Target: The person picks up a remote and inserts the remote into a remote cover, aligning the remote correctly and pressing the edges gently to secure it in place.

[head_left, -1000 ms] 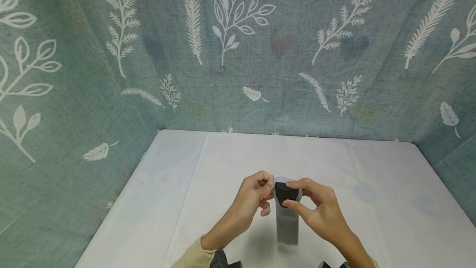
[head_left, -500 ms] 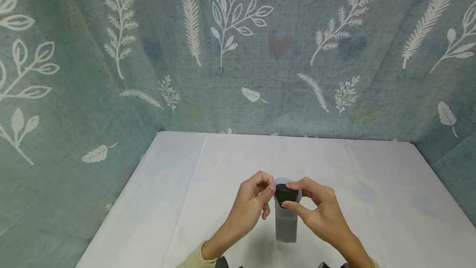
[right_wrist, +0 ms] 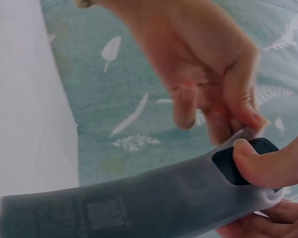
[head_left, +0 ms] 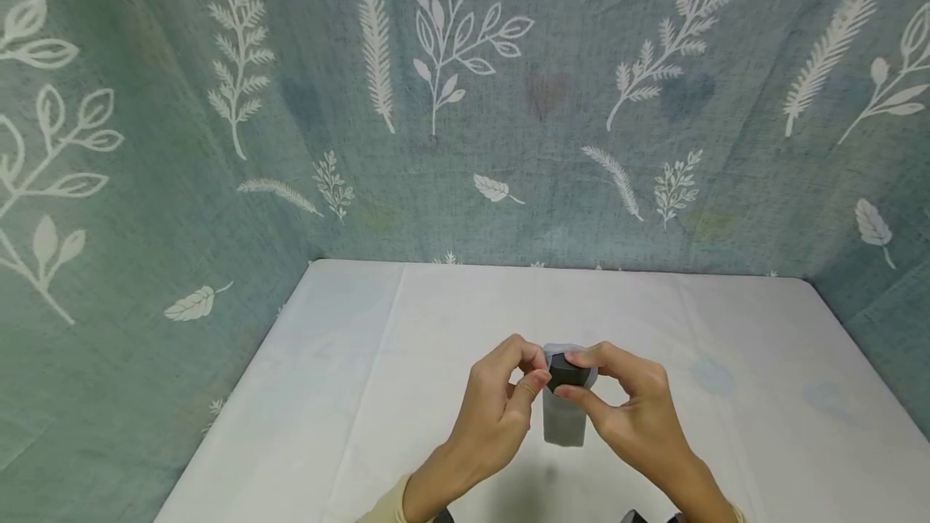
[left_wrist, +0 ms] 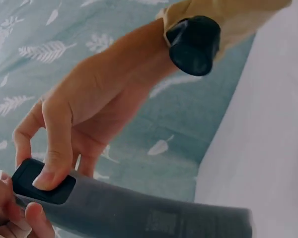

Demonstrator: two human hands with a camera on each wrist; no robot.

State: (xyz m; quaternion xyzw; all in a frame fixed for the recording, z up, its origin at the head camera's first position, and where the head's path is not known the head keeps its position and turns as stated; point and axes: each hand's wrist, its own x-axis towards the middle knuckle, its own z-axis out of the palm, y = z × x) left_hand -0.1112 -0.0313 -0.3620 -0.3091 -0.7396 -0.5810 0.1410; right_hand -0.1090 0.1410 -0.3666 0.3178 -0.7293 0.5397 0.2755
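Observation:
A black smooth-faced object [head_left: 568,374] shows at the mouth of a long, frosted translucent plastic sleeve [head_left: 563,422]. The rest of what lies inside the sleeve is blurred through the plastic. My right hand [head_left: 639,402] pinches the black end, its thumb on the black face [right_wrist: 227,166] in the right wrist view. My left hand [head_left: 494,414] pinches the sleeve's edge beside that black end, between thumb and forefinger. In the left wrist view the sleeve [left_wrist: 139,208] stretches away to the lower right. Both hands hold everything above the table.
A white cloth covers the table [head_left: 407,329]. Green-grey fabric [head_left: 450,168] with white leaf prints hangs behind it and at the sides. A black round device [left_wrist: 193,47] sits on the right wrist.
My left hand has shifted slightly right and its fingertips now pinch at the sleeve's mouth. The sleeve's lower end appears higher, and the black end has tilted.

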